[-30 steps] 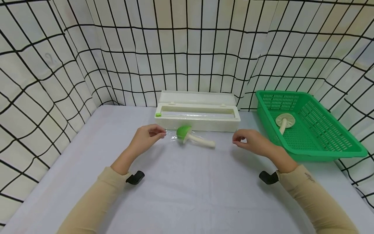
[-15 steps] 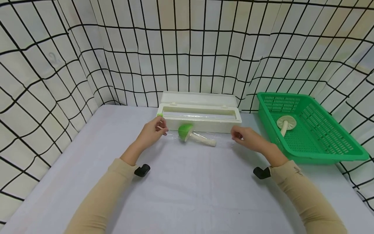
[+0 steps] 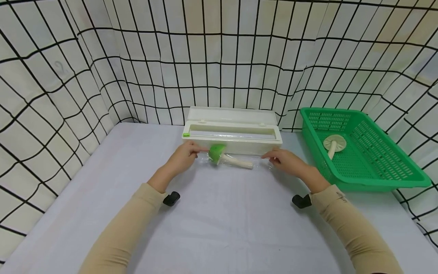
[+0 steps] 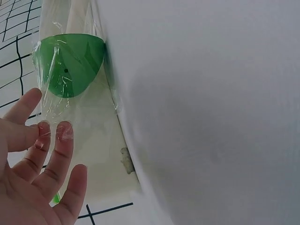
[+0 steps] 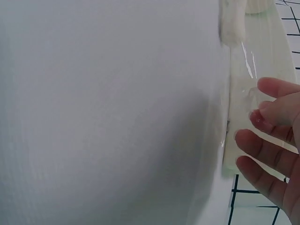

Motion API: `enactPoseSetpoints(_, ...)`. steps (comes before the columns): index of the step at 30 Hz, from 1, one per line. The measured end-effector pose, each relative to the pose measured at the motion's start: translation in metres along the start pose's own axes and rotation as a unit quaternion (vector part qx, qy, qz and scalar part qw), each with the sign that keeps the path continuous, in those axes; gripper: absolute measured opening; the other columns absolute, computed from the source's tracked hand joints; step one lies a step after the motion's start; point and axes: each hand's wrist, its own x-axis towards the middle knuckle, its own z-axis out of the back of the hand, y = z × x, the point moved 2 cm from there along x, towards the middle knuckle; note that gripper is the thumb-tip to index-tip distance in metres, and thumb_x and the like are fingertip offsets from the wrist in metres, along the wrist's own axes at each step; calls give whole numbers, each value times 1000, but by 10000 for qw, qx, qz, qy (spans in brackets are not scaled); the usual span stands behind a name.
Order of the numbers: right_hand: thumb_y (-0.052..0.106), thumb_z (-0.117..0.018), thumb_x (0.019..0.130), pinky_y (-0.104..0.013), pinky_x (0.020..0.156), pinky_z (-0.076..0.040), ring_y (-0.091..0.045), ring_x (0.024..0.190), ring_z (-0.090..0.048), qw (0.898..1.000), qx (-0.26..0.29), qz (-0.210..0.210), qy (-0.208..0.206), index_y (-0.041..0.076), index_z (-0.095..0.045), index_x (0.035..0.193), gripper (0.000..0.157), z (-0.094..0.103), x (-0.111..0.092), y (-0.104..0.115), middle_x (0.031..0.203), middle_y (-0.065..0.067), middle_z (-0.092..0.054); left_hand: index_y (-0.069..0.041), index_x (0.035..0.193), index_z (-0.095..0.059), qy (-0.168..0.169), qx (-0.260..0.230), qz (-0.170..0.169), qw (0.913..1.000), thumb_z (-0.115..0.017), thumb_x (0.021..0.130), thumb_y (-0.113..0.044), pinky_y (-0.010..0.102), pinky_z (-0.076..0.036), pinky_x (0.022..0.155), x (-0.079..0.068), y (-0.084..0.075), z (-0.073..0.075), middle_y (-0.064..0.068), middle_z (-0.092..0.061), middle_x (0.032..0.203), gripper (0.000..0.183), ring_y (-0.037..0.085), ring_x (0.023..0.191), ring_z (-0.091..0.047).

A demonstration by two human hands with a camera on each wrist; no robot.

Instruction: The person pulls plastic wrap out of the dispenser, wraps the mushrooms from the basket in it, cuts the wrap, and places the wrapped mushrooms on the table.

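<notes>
A toy mushroom with a green cap (image 3: 216, 153) and a pale stem lies on its side, wrapped in clear cling film (image 4: 56, 110). It is just in front of the white cling film dispenser (image 3: 232, 147). At the cap end, my left hand (image 3: 181, 156) pinches the gathered film between thumb and middle finger, index finger stretched toward the cap. Beyond the stem end, my right hand (image 3: 287, 163) pinches the film's other end, thumb against a finger, its index finger pointing inward. The dispenser's lid (image 3: 232, 114) stands raised, with film visible in its slot.
A green plastic basket (image 3: 380, 182) stands at the right, behind my right forearm. Inside it lies a pale mushroom (image 3: 334, 143), underside up. Black wire grid panels (image 3: 219, 61) over white sheets enclose the back and sides of the white-covered table (image 3: 219, 220).
Both hands have moved inward, closer to the mushroom. Their index fingers now stretch toward it. The film seems drawn in around the cap and stem.
</notes>
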Motion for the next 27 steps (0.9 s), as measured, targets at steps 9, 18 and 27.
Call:
enactPoseSetpoints(9, -7, -62, 95, -39, 74, -53, -24, 83, -58, 9991, -246, -160, 315, -1, -69, 125, 31, -7, 7, 8, 102, -14, -62, -9, 136, -68, 199, 111, 87, 9997, -44, 99, 12, 31, -44, 69, 4, 0, -6, 15, -55, 100, 48, 23, 83, -52)
enactPoseSetpoints(18, -2, -71, 94, -45, 81, -56, -29, 92, -62, 9985, -503, -218, -14, 3, -75, 117, 24, -10, 8, 21, 118, -18, -58, -12, 135, -69, 286, 59, 426, 9987, -58, 103, -13, 33, -46, 68, 5, -8, -7, 14, -57, 114, 34, 24, 86, -51)
enactPoseSetpoints(27, -1, -76, 90, -43, 86, -55, -29, 100, -64, 9985, -437, 268, -213, 3, -73, 119, 30, -21, 26, 54, 109, -12, -68, -6, 138, -64, 439, 194, 406, 9980, -63, 100, -10, 46, -55, 94, 7, -17, -11, 23, -54, 135, 39, 37, 123, -60)
